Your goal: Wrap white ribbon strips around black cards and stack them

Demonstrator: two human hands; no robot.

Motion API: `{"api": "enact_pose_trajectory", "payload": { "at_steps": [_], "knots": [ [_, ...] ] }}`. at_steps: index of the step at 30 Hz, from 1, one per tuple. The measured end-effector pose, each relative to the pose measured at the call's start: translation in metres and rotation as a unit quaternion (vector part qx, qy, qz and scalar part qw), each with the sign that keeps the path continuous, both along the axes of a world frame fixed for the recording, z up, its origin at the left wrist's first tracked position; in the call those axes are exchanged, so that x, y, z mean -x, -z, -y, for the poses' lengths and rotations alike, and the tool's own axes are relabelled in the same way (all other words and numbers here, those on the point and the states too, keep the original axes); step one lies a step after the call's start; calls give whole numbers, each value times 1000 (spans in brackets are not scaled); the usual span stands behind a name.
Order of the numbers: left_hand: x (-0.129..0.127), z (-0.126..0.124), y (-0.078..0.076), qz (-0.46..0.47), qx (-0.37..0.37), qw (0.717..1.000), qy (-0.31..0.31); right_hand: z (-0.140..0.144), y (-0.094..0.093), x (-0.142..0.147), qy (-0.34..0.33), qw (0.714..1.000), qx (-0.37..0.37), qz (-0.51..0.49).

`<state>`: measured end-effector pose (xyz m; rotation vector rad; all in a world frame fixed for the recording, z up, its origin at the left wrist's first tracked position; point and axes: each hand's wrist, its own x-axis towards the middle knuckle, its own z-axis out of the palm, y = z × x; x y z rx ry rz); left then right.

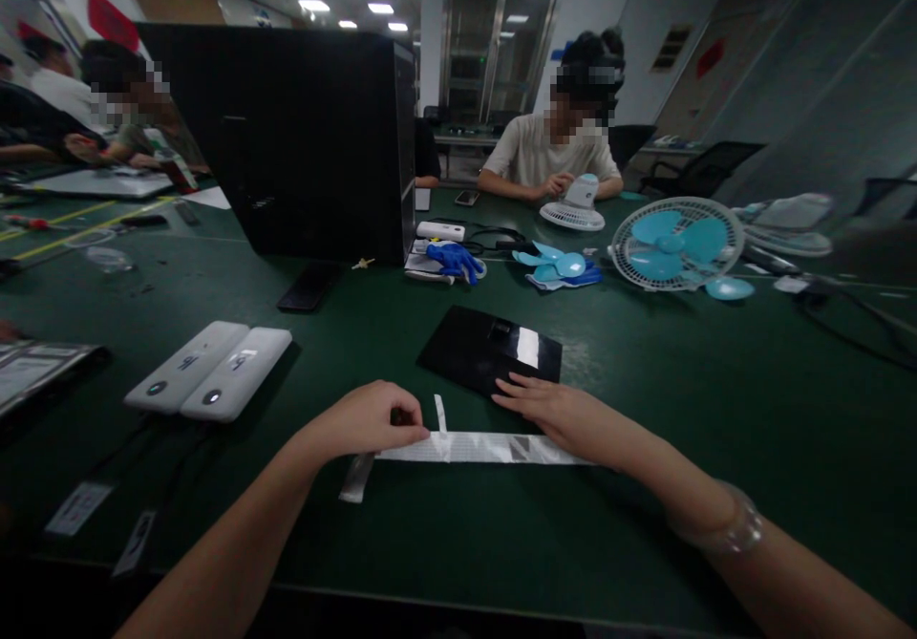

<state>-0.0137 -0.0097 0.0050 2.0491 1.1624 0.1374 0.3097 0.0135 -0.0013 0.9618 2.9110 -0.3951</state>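
A long silvery flat strip [479, 448] lies crosswise on the green table in front of me. A narrow tab [439, 414] sticks up from it, and a folded end [356, 479] hangs out at its left. My left hand [376, 419] is closed, thumb and fingers pinched at the strip's left part. My right hand [565, 416] lies flat with fingers stretched out, its palm over the strip's right part. Its fingertips rest at the near edge of a thin black panel [465, 348], which bears a white label [528, 347].
Two white power banks [236, 372] with cables lie at the left, near a dark phone [309, 286]. Behind stands a large black computer case [308, 142]. Blue gloves [456, 261], blue fan blades [551, 262] and a fan [670, 243] lie farther back. A person [559, 147] sits opposite.
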Motion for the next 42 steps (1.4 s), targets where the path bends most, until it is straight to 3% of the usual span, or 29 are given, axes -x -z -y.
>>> {"api": "enact_pose_trajectory", "payload": {
  "at_steps": [3,7,12,15,24,32,38,40,42],
  "knots": [
    [0,-2,4,47,-61,997,19,2,0,-1,-16,1000,18,-11],
    [-1,-4,10,49,-61,997,-3,1,3,-6,8,998,45,-48],
    [-6,-2,9,45,-64,997,-10,-12,12,-16,173,984,-36,-23],
    [-10,-1,4,47,-67,997,-11,-18,17,-21,227,973,-16,33],
    [-11,0,2,36,-8,998,-51,-22,17,-33,172,985,-3,25],
    [-12,1,1,21,11,999,-40,-5,9,-6,27,997,56,-34],
    [-11,1,6,16,27,998,-56,-9,-15,-22,107,980,128,-111],
    [-11,2,7,29,30,997,-68,-4,-24,-24,124,975,95,-157],
    [-13,2,8,39,22,996,-80,6,-29,-16,99,980,49,-167]
  ]
}}
